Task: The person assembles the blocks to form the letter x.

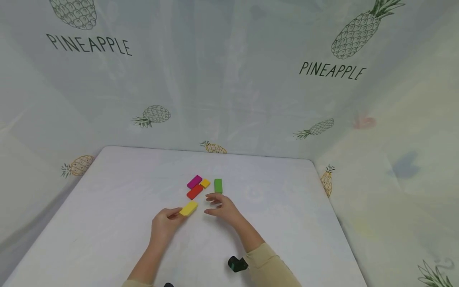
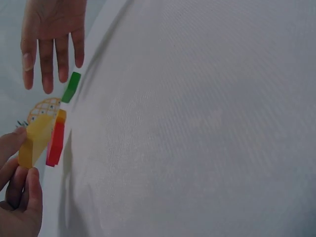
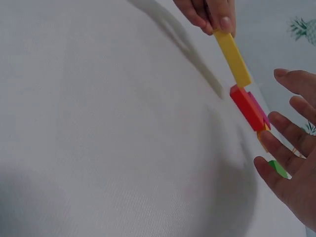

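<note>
My left hand [image 1: 165, 225] pinches one end of a yellow rectangular block [image 1: 189, 208] between thumb and fingers, holding it above the white table. To its right, my right hand [image 1: 224, 209] hovers with fingers spread and nothing in its grasp. Just beyond the hands lie a red block [image 1: 195, 192], a magenta block [image 1: 195, 181] and a small orange-yellow block [image 1: 205, 183], grouped close together. A green block [image 1: 218, 185] lies apart to their right, beyond the right hand's fingers. In the right wrist view the yellow block [image 3: 233, 58] appears near the red block [image 3: 248, 108].
The white table [image 1: 287, 207] spreads around the blocks, with a pineapple-print curtain [image 1: 229, 79] rising behind its far edge and at both sides. A black device [image 1: 237, 264] sits by the right sleeve [image 1: 269, 263].
</note>
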`<state>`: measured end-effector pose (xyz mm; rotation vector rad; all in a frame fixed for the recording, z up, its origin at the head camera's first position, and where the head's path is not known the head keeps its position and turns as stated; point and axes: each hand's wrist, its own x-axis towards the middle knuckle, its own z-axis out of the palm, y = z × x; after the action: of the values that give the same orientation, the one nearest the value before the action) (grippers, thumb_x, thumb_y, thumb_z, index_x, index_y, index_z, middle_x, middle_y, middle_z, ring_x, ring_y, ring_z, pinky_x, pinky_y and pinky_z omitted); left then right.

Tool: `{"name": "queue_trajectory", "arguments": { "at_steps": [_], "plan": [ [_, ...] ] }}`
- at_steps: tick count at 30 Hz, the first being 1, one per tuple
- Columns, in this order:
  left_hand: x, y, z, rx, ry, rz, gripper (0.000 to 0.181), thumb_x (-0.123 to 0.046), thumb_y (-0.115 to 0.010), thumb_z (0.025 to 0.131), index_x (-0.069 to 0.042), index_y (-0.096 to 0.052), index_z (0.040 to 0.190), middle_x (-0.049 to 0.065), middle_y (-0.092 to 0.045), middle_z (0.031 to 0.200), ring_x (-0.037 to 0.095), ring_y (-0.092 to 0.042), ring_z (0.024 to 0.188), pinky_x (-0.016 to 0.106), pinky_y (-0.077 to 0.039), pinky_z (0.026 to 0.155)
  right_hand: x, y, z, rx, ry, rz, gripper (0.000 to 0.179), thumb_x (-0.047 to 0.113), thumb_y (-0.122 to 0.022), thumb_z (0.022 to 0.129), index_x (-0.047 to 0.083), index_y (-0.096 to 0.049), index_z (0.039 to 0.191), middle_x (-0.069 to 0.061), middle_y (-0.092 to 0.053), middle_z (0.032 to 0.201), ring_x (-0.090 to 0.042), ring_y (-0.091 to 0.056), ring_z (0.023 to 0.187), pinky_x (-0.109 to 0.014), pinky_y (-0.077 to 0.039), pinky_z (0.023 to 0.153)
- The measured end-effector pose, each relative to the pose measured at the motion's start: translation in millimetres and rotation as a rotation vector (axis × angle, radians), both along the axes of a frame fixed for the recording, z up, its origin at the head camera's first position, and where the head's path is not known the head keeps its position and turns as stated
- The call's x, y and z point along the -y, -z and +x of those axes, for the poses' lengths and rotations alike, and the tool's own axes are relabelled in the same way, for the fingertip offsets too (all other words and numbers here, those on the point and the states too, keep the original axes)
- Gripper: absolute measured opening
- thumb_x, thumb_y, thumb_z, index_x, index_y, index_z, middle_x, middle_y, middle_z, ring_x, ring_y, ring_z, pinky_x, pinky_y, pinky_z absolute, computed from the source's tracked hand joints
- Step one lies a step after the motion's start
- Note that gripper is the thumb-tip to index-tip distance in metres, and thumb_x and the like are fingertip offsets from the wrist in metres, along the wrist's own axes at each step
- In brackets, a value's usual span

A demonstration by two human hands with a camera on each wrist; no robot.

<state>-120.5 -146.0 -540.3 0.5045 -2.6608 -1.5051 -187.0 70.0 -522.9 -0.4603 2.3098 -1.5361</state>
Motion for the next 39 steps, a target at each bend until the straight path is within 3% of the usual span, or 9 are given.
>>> {"name": "queue_trajectory", "arguments": {
  "at_steps": [20, 27, 39],
  "plan": [
    [11.3, 12.0, 13.0, 0.028, 0.009, -0.007, 0.034, -0.018, -0.082, 0.079, -0.008, -0.074, 0.111, 0.003, -0.064, 0.092, 0.02, -0.057, 0.086, 0.026, -0.051, 0.074, 18.5, 18.7, 13.6, -0.031, 0.061, 0.007, 0.043, 0.011, -0.077, 0.084, 0.008, -0.064, 0.124, 0.0, -0.065, 0.116, -0.021, -0.056, 0.108, -0.04, -0.046, 0.093],
    [8.4, 15.6, 13.9, 0.072, 0.016, -0.014, 0.035, -0.019, -0.084, 0.077, -0.01, -0.075, 0.11, 0.003, -0.063, 0.093, 0.02, -0.055, 0.084, 0.025, -0.048, 0.069, 18.8, 21.8, 14.0, -0.044, 0.072, 0.029, 0.042, 0.014, -0.077, 0.084, 0.008, -0.065, 0.124, 0.003, -0.065, 0.114, -0.018, -0.056, 0.106, -0.037, -0.046, 0.092],
    [4.0, 18.7, 14.3, 0.082, 0.042, -0.07, 0.036, -0.016, -0.084, 0.075, -0.008, -0.074, 0.109, 0.001, -0.062, 0.09, 0.02, -0.052, 0.082, 0.031, -0.044, 0.068, 13.8, 20.1, 5.5, -0.046, 0.062, 0.065, 0.042, 0.016, -0.076, 0.085, 0.01, -0.064, 0.124, 0.003, -0.064, 0.115, -0.018, -0.056, 0.106, -0.035, -0.047, 0.09]
  ]
}}
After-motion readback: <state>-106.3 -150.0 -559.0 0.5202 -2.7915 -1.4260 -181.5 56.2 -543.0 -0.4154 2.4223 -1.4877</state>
